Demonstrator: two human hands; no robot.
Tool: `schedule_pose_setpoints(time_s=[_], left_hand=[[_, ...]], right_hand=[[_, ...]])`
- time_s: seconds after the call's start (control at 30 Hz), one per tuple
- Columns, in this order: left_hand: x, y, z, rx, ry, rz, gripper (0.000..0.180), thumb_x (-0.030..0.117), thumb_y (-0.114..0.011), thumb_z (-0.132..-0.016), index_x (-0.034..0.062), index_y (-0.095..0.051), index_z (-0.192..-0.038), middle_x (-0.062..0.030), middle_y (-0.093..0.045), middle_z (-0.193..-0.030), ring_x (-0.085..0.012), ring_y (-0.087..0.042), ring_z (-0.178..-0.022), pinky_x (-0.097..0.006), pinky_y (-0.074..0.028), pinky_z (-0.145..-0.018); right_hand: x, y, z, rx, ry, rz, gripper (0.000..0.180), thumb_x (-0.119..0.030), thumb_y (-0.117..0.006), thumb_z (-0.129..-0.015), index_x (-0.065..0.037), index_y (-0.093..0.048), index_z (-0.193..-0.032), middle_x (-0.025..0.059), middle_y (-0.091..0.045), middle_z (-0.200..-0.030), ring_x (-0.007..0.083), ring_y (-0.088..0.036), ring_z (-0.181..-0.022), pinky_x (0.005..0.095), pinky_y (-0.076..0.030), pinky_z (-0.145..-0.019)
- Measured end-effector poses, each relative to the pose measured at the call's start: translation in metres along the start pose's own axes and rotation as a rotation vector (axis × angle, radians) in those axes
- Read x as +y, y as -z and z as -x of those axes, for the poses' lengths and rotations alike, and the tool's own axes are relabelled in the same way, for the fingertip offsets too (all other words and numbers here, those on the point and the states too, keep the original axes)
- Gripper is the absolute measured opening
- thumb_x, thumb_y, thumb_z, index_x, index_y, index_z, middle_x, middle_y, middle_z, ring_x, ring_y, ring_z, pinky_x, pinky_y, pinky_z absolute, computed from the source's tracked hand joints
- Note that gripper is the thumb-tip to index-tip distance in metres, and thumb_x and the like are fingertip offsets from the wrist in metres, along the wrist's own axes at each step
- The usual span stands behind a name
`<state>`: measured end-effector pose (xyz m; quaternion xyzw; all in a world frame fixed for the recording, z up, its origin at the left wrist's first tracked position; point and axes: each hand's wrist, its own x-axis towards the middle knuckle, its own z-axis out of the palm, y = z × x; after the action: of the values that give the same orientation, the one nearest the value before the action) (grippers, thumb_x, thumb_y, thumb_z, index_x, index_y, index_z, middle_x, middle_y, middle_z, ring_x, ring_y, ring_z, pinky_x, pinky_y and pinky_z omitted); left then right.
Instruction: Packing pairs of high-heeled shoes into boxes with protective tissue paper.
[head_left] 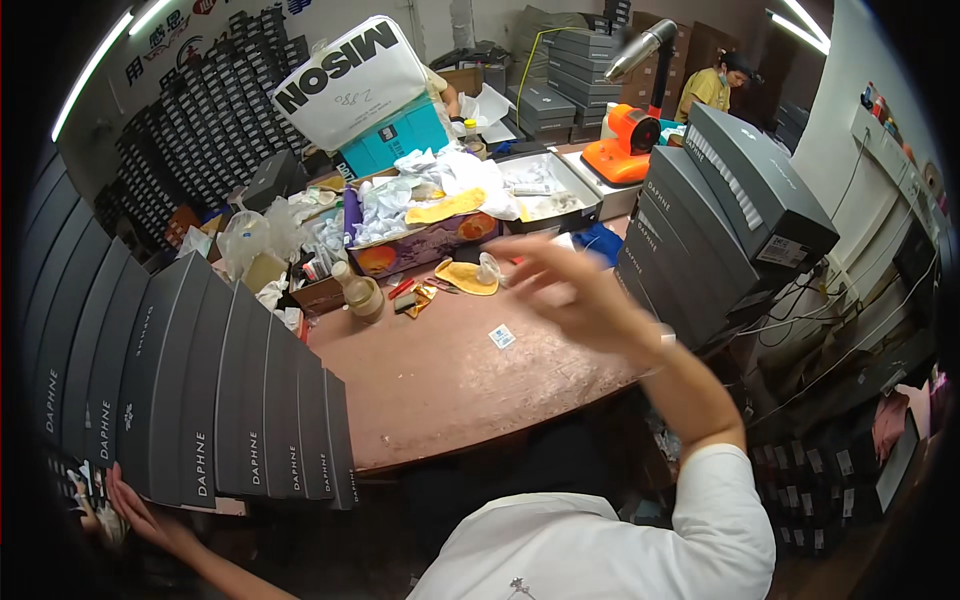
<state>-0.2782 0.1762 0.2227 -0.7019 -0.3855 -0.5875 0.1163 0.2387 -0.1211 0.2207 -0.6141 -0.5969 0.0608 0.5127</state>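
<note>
My left hand (pixel 145 513) reaches to the lower edge of a tall row of dark grey shoeboxes (pixel 172 375) on the left. Its fingers are stretched out flat along a box; whether they bear any weight I cannot tell. Over the table (pixel 450 385), my right hand (pixel 570 290) is smeared by motion, and nothing shows in it. Beyond its fingertips lies a yellow pad (pixel 462 280) with a small clear cup-like piece (pixel 488 270) on it. A small white square label (pixel 501 336) lies on the tabletop, below and left of that hand.
A glass jar (pixel 363 298) stands near a patterned box (pixel 420 248) heaped with crumpled paper. An orange device (pixel 620 150) sits behind, beside a lamp (pixel 642 48). More grey shoeboxes (pixel 690 225) are piled at right. A person in yellow (pixel 708 88) is at the back.
</note>
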Motion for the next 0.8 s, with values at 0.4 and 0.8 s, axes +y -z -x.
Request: schedule_pose_setpoints(time_s=[0.4, 0.8], left_hand=[[0.064, -0.009, -0.003, -0.014, 0.705, 0.906, 0.043, 0.029, -0.052, -0.097, 0.0011, -0.050, -0.131, -0.0118, -0.046, -0.135, -0.0211, -0.045, -0.123, -0.032, -0.034, -0.104], [0.245, -0.099, 0.127, -0.245, -0.191, 0.670, 0.069, 0.061, -0.029, -0.095, 0.0001, -0.043, -0.126, -0.0221, -0.035, -0.135, -0.0353, -0.032, -0.133, -0.051, -0.029, -0.109]], right_hand=[[-0.068, -0.211, -0.125, -0.466, -0.212, -1.082, 0.093, -0.061, -0.043, -0.092, 0.006, -0.011, -0.148, 0.0282, -0.026, -0.149, 0.0344, -0.027, -0.140, 0.0365, -0.026, -0.112], [0.019, -0.120, 0.038, 0.071, -0.218, -1.222, 0.089, -0.056, -0.058, -0.086, -0.004, -0.021, -0.148, 0.0122, -0.032, -0.146, 0.0213, -0.029, -0.137, 0.0375, -0.024, -0.111]])
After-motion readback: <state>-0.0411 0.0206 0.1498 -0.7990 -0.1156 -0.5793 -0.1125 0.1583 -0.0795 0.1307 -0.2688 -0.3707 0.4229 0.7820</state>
